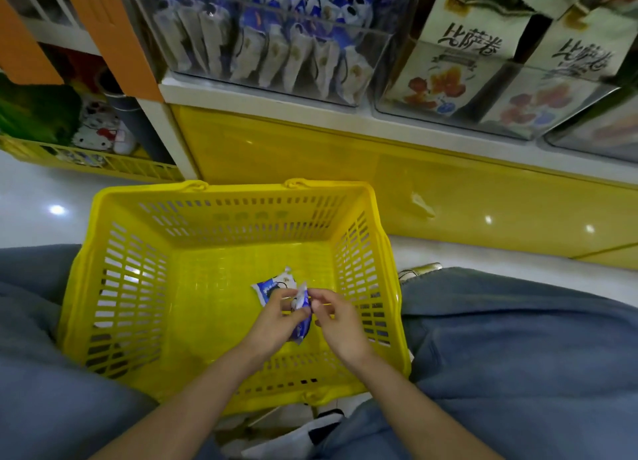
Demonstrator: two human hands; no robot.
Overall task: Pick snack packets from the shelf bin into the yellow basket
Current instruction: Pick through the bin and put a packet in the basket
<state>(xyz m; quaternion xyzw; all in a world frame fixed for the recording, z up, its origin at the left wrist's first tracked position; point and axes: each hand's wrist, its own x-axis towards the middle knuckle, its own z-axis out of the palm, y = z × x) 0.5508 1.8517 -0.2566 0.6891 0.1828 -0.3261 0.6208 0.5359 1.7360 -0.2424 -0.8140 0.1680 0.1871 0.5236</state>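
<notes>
Basket [138, 287] on floor [31, 190] between the knees, in front of shelf [276, 101]. Shelf bin [378, 59] above and behind it, boxes [459, 66] to its right. Loose packet [271, 287] in basket. Held packet [303, 321] just above it, between left hand [274, 326] and right hand [341, 326].

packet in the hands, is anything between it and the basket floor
Nothing visible does. The left hand and right hand hold the packet inside the yellow basket, above its floor; a second packet lies just beyond it.
</notes>
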